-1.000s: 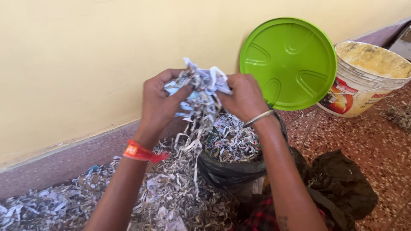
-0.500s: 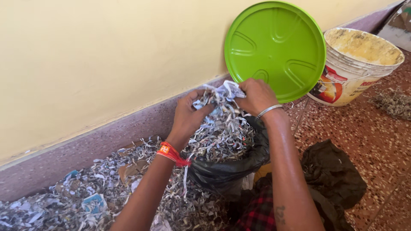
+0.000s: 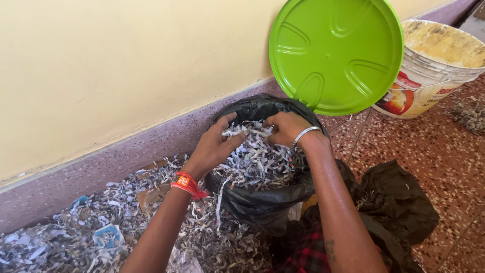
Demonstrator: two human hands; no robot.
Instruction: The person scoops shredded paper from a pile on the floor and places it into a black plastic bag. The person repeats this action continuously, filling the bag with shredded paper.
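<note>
Shredded paper is pressed into a bin lined with a black bag.

The left hand and right hand are curled onto the heap, fingers pinching strips at its top (seemingly to pack it down). A green lid stands open behind; more shreds cover the floor by a white bucket.

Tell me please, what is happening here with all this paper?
A person presses both hands into shredded paper inside a black bag. The left hand and right hand grip the top of the heap, which stands above the bag's rim. More shreds lie on the floor along the wall. A green lid stands just behind the bag, and a white bucket stands to the right.
</note>
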